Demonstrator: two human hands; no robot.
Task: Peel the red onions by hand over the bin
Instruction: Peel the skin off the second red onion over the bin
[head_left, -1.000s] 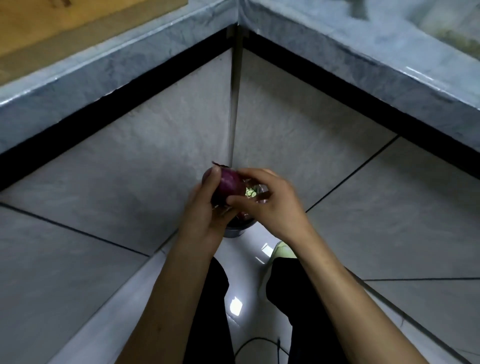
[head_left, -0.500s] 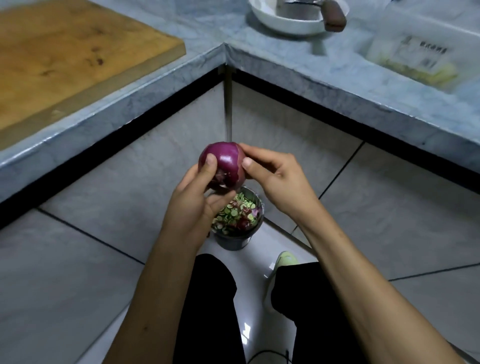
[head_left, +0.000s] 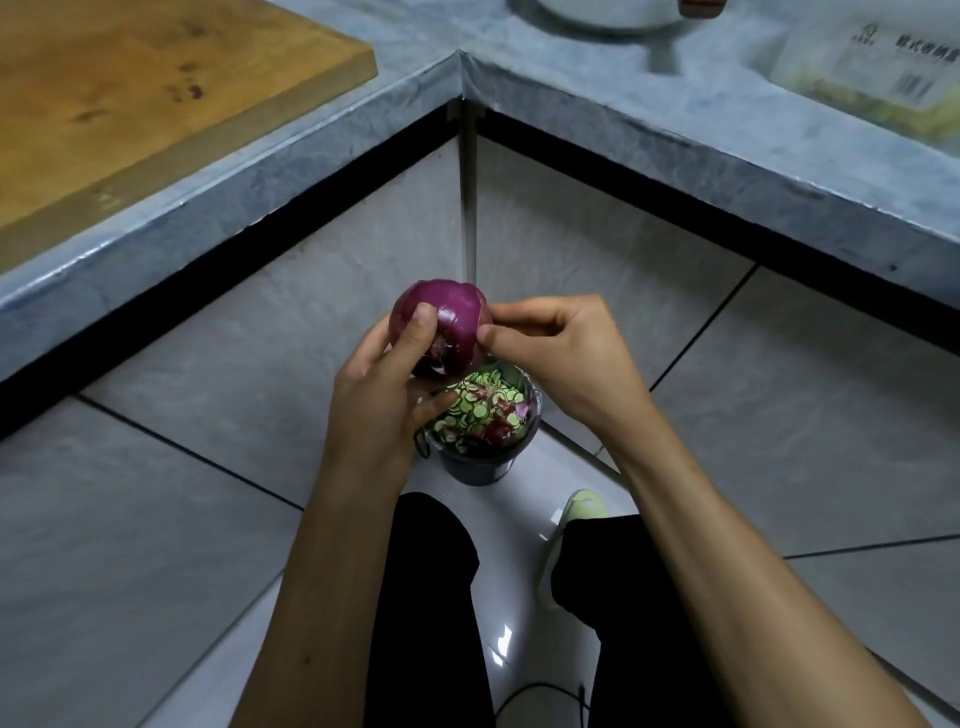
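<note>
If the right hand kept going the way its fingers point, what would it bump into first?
The right hand points leftward, and its fingertips already pinch the red onion held by the left hand. So it would likely meet the onion first.

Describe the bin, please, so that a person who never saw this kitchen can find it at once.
Start at the inner corner where the two grey marble counters meet, and look down to the floor below it. There stands a small dark round bin, under the red onion that both hands hold. It is the only container on the floor, filled with green slices and purple scraps.
</note>
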